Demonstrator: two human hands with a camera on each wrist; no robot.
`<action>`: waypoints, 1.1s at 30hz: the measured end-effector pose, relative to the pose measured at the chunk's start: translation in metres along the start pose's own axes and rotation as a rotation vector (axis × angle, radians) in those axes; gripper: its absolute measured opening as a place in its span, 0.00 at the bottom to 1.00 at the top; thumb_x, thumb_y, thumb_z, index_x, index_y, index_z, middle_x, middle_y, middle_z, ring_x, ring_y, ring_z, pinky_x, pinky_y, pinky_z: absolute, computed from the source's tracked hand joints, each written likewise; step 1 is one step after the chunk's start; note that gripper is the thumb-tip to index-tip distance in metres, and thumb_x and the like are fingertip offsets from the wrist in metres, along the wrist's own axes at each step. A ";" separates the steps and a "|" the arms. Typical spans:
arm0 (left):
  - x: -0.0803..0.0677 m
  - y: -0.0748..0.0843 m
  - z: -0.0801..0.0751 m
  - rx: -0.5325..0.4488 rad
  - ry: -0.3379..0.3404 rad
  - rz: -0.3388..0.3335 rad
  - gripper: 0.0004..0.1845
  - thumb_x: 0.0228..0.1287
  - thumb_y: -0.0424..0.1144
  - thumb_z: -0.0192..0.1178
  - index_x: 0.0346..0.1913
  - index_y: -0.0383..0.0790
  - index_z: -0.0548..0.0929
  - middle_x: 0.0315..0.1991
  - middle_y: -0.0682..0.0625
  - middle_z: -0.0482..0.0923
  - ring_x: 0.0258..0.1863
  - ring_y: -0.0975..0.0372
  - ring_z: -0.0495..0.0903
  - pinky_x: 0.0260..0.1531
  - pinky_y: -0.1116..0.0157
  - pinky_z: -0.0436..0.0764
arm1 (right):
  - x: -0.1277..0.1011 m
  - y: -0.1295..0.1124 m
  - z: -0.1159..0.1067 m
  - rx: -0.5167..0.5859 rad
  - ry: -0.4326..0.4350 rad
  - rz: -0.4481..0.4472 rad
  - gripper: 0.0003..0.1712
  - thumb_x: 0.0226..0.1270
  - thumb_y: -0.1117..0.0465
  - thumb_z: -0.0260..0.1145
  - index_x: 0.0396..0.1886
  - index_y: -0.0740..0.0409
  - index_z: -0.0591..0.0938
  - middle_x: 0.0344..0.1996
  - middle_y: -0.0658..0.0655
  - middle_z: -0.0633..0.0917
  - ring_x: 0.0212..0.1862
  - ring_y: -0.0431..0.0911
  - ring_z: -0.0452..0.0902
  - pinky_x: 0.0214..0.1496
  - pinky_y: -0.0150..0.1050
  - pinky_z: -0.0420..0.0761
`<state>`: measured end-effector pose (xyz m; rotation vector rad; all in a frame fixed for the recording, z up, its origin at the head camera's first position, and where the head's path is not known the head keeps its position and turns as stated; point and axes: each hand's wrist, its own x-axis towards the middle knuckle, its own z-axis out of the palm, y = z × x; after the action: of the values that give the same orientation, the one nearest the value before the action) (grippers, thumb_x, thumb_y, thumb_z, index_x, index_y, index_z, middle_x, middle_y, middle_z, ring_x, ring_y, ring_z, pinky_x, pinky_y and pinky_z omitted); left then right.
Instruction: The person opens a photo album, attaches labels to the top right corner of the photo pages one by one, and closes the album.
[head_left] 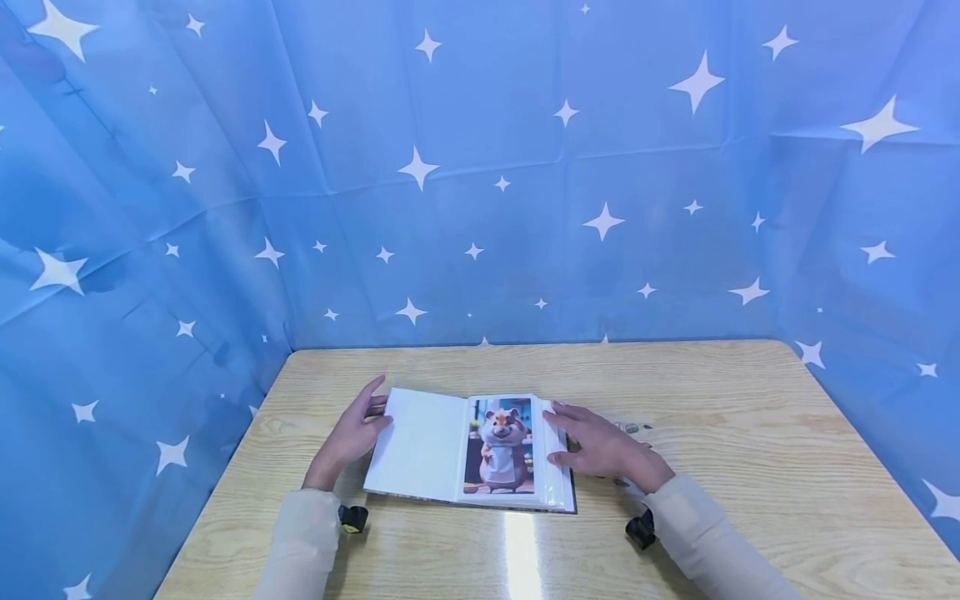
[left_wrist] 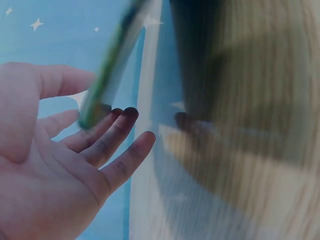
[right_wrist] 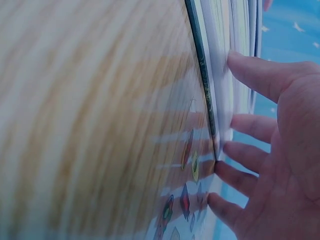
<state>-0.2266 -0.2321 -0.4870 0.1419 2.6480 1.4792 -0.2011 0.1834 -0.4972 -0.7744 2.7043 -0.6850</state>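
The open photo album [head_left: 468,450] is flanked lengthwise left to right, its near-vertical left cover touched by the spread left hand [head_left: 348,437] and its right page edges by the spread right hand [head_left: 600,446].

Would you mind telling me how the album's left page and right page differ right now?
The left page is blank white; the right page shows a hamster picture. The left hand touches the left page's outer edge, while the right hand rests on the right-side page stack. Both pages lie open on the wooden table.

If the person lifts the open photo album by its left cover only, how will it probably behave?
The album would likely sag and swing shut: its thick page stack sits on the right. The glossy sleeves may feel slippery. The cover that the left hand touches looks stiff.
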 end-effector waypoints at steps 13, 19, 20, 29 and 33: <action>-0.001 -0.007 0.004 0.014 0.018 -0.034 0.36 0.70 0.30 0.53 0.78 0.41 0.53 0.66 0.33 0.69 0.64 0.43 0.70 0.64 0.43 0.68 | 0.000 -0.001 -0.001 0.003 0.002 -0.002 0.43 0.71 0.43 0.62 0.77 0.57 0.61 0.77 0.63 0.57 0.76 0.62 0.52 0.73 0.62 0.59; 0.001 -0.010 0.005 0.014 0.012 -0.039 0.36 0.71 0.32 0.53 0.78 0.41 0.52 0.66 0.32 0.69 0.63 0.43 0.71 0.63 0.44 0.70 | -0.001 -0.001 -0.001 0.003 0.002 -0.009 0.43 0.71 0.43 0.62 0.77 0.58 0.61 0.77 0.63 0.57 0.76 0.62 0.52 0.73 0.62 0.58; 0.001 -0.010 0.005 0.014 0.012 -0.042 0.36 0.72 0.32 0.53 0.78 0.41 0.52 0.66 0.32 0.69 0.63 0.43 0.71 0.63 0.45 0.70 | -0.001 -0.001 -0.001 0.002 0.001 -0.012 0.42 0.72 0.43 0.61 0.77 0.58 0.60 0.77 0.64 0.57 0.76 0.62 0.52 0.73 0.61 0.59; 0.001 -0.010 0.008 0.042 0.015 -0.055 0.36 0.73 0.33 0.53 0.79 0.41 0.52 0.67 0.33 0.69 0.62 0.46 0.72 0.59 0.48 0.75 | -0.006 0.000 -0.005 0.018 0.040 -0.031 0.41 0.72 0.44 0.61 0.77 0.57 0.62 0.77 0.64 0.55 0.76 0.63 0.52 0.72 0.63 0.59; 0.000 -0.010 0.010 0.057 0.022 -0.070 0.35 0.73 0.34 0.53 0.78 0.41 0.52 0.67 0.33 0.68 0.62 0.46 0.72 0.56 0.49 0.76 | -0.009 0.004 -0.007 -0.019 0.094 -0.035 0.39 0.72 0.46 0.63 0.76 0.57 0.64 0.77 0.65 0.56 0.75 0.64 0.54 0.71 0.65 0.59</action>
<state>-0.2254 -0.2290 -0.5010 0.0375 2.6841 1.3937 -0.1978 0.1944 -0.4921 -0.8151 2.7912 -0.7222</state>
